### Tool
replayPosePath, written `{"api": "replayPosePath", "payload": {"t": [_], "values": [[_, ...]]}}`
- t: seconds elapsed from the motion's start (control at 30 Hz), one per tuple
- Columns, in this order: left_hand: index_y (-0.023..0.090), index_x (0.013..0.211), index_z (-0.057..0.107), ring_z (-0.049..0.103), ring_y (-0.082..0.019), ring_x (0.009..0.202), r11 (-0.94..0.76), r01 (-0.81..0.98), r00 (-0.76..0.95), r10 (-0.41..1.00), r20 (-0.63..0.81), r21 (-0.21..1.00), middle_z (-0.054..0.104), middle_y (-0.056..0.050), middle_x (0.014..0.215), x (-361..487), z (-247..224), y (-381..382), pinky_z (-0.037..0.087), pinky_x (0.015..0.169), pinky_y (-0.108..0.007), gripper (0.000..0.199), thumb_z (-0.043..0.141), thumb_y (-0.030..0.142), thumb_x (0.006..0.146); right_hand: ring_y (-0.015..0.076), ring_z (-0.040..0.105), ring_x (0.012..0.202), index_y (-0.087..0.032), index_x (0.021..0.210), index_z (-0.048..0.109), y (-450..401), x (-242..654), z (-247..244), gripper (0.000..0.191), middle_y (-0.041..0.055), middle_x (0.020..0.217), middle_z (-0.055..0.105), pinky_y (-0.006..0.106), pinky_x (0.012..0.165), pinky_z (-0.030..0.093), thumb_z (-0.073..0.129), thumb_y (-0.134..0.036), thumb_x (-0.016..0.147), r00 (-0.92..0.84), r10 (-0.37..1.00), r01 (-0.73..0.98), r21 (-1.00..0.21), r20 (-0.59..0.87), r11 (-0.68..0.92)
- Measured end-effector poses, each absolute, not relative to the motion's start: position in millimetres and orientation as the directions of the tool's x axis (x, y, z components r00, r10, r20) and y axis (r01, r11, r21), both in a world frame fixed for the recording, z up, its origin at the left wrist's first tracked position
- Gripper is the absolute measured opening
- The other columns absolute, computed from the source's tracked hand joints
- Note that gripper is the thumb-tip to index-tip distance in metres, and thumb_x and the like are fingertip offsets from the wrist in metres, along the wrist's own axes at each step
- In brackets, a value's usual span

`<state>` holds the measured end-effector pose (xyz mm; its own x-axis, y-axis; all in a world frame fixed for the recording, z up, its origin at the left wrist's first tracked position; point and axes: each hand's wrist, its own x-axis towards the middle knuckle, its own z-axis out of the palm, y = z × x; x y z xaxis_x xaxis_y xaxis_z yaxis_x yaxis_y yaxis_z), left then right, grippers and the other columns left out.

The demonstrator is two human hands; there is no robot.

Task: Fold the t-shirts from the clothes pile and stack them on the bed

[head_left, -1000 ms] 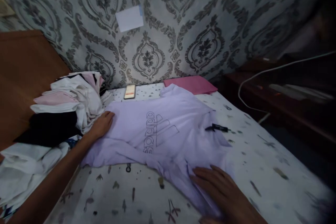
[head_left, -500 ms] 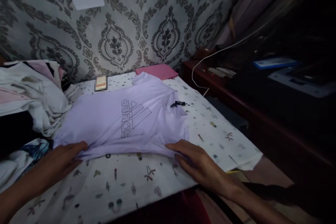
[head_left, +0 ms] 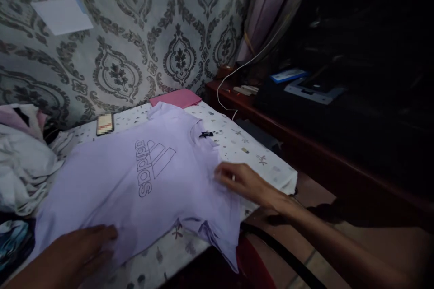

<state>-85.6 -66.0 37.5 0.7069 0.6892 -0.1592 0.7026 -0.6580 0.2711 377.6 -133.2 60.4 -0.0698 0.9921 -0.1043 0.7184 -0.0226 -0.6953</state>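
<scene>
A lilac adidas shirt (head_left: 115, 176) is spread on a white patterned cloth (head_left: 271, 169), its collar toward the right and one sleeve hanging over the near edge. My left hand (head_left: 79, 248) rests at the shirt's near hem side at the lower left; its fingers are blurred, and whether they pinch fabric is unclear. My right hand (head_left: 242, 180) is over the shirt's shoulder near the collar, with bent fingers blurred by motion. A black tag (head_left: 206, 134) shows at the collar.
Piled clothes (head_left: 25, 162) lie at the left. Behind the shirt are a phone-like object (head_left: 105, 124) and a folded pink cloth (head_left: 176, 98). A dark red wooden unit (head_left: 244, 110) with a white cable (head_left: 220, 88) stands at the right.
The near side of the shirt has opened out toward me, and its sleeve now hangs off the edge. My right hand has moved up off the near edge. The view has turned right.
</scene>
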Motion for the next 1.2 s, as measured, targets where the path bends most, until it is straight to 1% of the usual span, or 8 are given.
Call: {"api": "replayPosePath", "payload": {"t": [0.1,0.2,0.4,0.5,0.6,0.77,1.0,1.2], "values": [[0.046,0.115,0.069,0.073,-0.023,0.1,-0.685,0.646,0.76,0.618,-0.199,0.337,0.076,0.006,0.115,-4,65,-35,0.058,0.086,-0.033,0.034,0.043,0.046,0.093,0.0215,0.061,0.082,-0.017,0.101,0.067,-97,391,45,0.018,0.0087,0.094,0.067,0.033,0.074,0.045,0.055,-0.028,0.092,0.256,0.967,0.854,-0.472,0.015,-0.219],[0.033,0.11,0.069,0.072,-0.021,0.092,-0.747,0.582,0.813,0.543,-0.211,0.322,0.077,0.0,0.104,86,87,12,0.054,0.079,-0.03,0.032,0.04,0.039,0.096,0.0255,0.06,0.093,-0.016,0.097,0.063,-73,396,40,0.017,0.0133,0.105,0.064,0.033,0.076,0.042,0.062,-0.03,0.087,0.298,0.955,0.871,-0.409,0.002,-0.271],[0.017,0.121,0.063,0.065,-0.02,0.107,-0.788,0.59,0.799,0.601,0.013,0.175,0.071,-0.009,0.118,242,77,127,0.049,0.093,-0.03,0.037,0.036,0.015,0.094,0.0163,0.052,0.071,-0.021,0.073,0.049,-62,402,36,0.013,0.0005,0.076,0.058,0.028,0.066,0.036,0.06,-0.015,0.077,0.3,0.954,0.734,-0.643,0.017,-0.219],[0.018,0.124,0.061,0.058,-0.022,0.121,-0.818,0.561,0.824,0.567,0.014,0.127,0.065,-0.011,0.13,290,60,157,0.045,0.101,-0.033,0.041,0.039,0.009,0.091,0.0131,0.046,0.062,-0.022,0.069,0.044,-61,408,28,0.016,-0.005,0.063,0.049,0.026,0.061,0.034,0.056,-0.014,0.074,0.325,0.945,0.555,-0.815,0.033,-0.163],[0.02,0.114,0.065,0.057,-0.022,0.119,-0.857,0.507,0.862,0.507,-0.032,0.092,0.065,-0.009,0.125,313,50,170,0.045,0.101,-0.033,0.036,0.045,0.008,0.087,0.0121,0.042,0.056,-0.023,0.074,0.045,-61,413,20,0.012,-0.0073,0.059,0.045,0.024,0.055,0.032,0.054,-0.016,0.073,0.351,0.936,0.38,-0.91,-0.024,-0.166],[0.019,0.089,0.065,0.061,-0.022,0.099,-0.867,0.497,0.867,0.493,-0.07,0.047,0.068,-0.008,0.1,324,52,184,0.048,0.09,-0.032,0.019,0.05,0.009,0.084,0.0113,0.043,0.052,-0.024,0.088,0.047,-63,426,18,0.016,-0.0083,0.06,0.049,0.023,0.049,0.03,0.056,-0.024,0.075,0.339,0.933,0.223,-0.953,-0.121,-0.205],[0.016,0.109,0.06,0.056,-0.027,0.11,-0.797,0.603,0.793,0.603,0.08,0.038,0.063,-0.014,0.113,322,41,173,0.048,0.088,-0.037,0.027,0.039,0.012,0.092,0.0105,0.042,0.045,-0.024,0.095,0.047,-63,449,11,0.026,-0.0099,0.057,0.049,0.023,0.044,0.029,0.059,-0.029,0.073,0.353,0.92,0.101,-0.97,-0.173,-0.221],[0.023,0.125,0.058,0.051,-0.022,0.116,-0.936,0.318,0.94,0.332,0.084,0.149,0.059,-0.007,0.121,308,37,148,0.044,0.101,-0.035,0.045,0.043,0.006,0.086,0.0111,0.042,0.043,-0.022,0.105,0.05,-60,448,4,0.033,-0.0107,0.054,0.046,0.025,0.043,0.031,0.059,-0.028,0.074,0.305,0.927,0.094,-0.962,-0.217,-0.256]]}}
